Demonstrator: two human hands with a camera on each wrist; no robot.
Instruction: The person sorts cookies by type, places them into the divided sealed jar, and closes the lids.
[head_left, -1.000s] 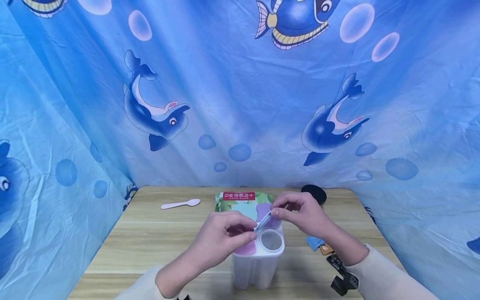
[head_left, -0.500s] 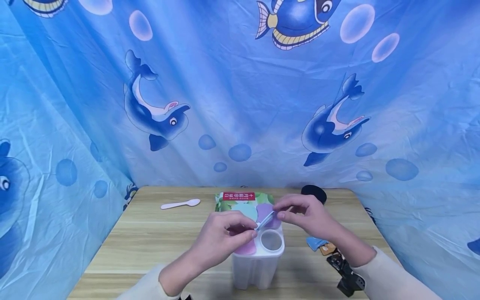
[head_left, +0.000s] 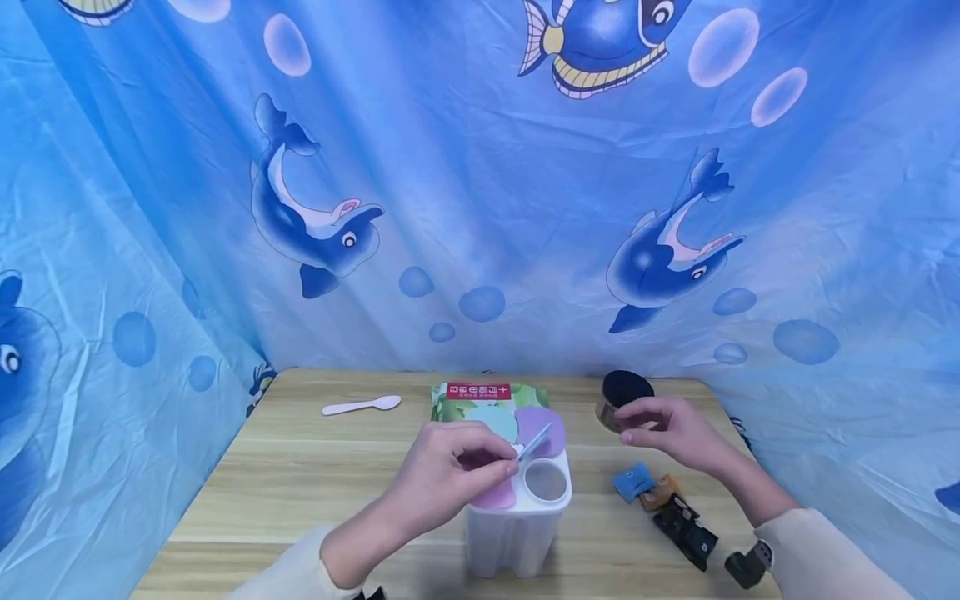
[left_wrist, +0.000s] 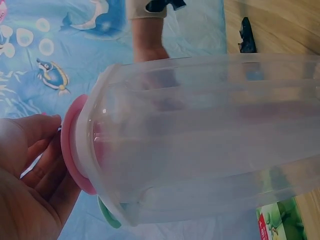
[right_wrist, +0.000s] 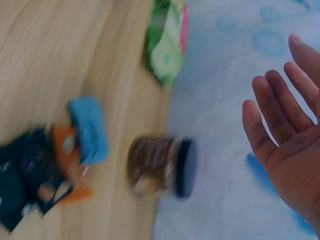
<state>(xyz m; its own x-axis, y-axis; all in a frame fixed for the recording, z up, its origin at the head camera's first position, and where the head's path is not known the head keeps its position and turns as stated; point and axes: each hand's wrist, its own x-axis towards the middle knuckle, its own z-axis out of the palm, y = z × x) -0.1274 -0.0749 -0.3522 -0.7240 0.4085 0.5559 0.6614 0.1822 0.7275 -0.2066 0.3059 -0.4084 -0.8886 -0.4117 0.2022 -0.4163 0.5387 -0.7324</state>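
Observation:
A translucent storage container [head_left: 513, 542] with a white top stands on the table. Purple [head_left: 551, 419], mint green [head_left: 491, 418] and pink [head_left: 497, 497] lids cover parts of its top; one round opening [head_left: 546, 481] is uncovered. Just above the top, my left hand [head_left: 450, 471] pinches a thin light-blue lid [head_left: 537, 438] between thumb and fingers, tilted nearly edge-on. My right hand [head_left: 678, 433] is off to the right, near a dark-lidded jar [right_wrist: 152, 165], with nothing in it. In the right wrist view its fingers are extended and apart.
Small blue [head_left: 632, 481], orange [head_left: 662, 493] and black [head_left: 686, 531] packets lie right of the container. A green package with a red label [head_left: 477, 392] lies behind it. A white spoon [head_left: 362, 407] rests at the back left. A blue curtain [head_left: 480, 208] surrounds the table.
My right hand has let go of the light-blue lid and moved right, toward the jar. My left hand stays in nearly the same place, still pinching the lid.

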